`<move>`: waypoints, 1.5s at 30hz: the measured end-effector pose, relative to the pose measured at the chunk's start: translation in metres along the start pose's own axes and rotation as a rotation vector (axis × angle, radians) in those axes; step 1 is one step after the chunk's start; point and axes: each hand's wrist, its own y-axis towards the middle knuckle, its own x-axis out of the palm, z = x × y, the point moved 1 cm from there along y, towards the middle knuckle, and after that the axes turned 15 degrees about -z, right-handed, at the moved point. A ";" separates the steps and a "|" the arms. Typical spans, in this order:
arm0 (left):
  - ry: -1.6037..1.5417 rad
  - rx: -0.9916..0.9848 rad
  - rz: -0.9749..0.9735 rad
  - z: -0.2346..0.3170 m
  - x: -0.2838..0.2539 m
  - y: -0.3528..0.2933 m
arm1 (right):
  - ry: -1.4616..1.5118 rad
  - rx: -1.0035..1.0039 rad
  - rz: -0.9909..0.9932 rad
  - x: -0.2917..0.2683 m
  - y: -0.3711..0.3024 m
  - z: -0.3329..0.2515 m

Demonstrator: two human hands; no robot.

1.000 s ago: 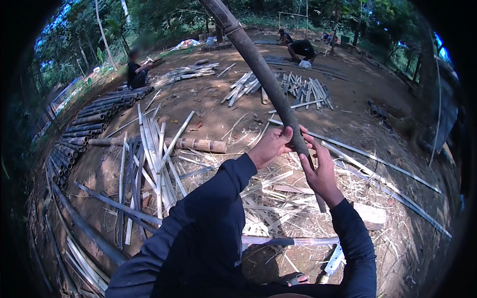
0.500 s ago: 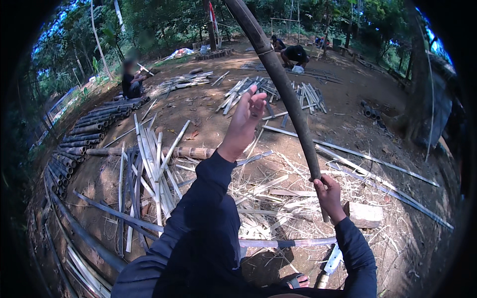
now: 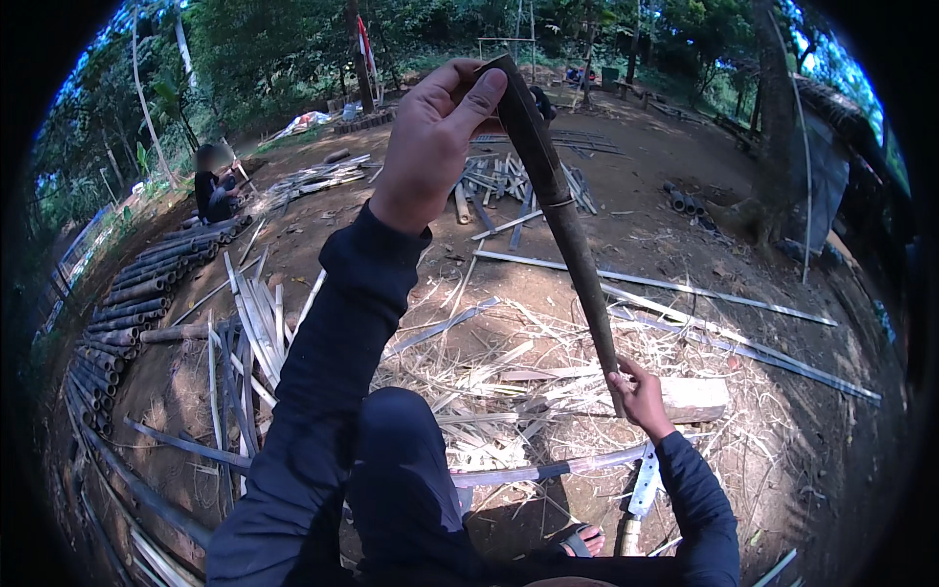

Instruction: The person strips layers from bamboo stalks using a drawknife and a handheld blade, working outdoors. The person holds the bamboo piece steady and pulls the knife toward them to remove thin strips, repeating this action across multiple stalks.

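A long dark brown length of split bamboo (image 3: 570,220) stands slanted in front of me, wide at its upper end and tapering downward. My left hand (image 3: 430,147) is closed on its upper end, the thumb laid along the edge. Lower down on the right, my right hand (image 3: 643,399) pinches the narrow end. Just beyond that hand a squared wooden block (image 3: 696,399) lies on the ground. Below it rests a machete (image 3: 644,486) with a pale handle, by my sandalled foot (image 3: 587,538). A mottled bamboo strip (image 3: 504,476) lies across the ground before my knee.
Pale shavings (image 3: 479,377) cover the ground ahead. Split strips (image 3: 256,328) are heaped to the left, beside a long row of dark bamboo poles (image 3: 137,291). Long strips (image 3: 699,286) stretch to the right. A person (image 3: 213,191) sits far left; another is mostly hidden behind the bamboo.
My left hand has risen from open in mid-air and taken hold of the bamboo's upper end. That end has come lower and nearer. The view has shifted rightward.
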 end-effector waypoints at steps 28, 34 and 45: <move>-0.672 0.274 -0.247 -0.017 0.026 0.011 | -0.150 1.417 -0.035 0.152 -0.321 0.166; -0.173 0.133 0.033 0.023 0.058 0.017 | -0.117 1.394 0.034 0.140 -0.324 0.167; 0.062 0.141 -0.062 0.043 0.071 0.026 | 0.456 0.683 0.415 -0.034 -0.276 -0.018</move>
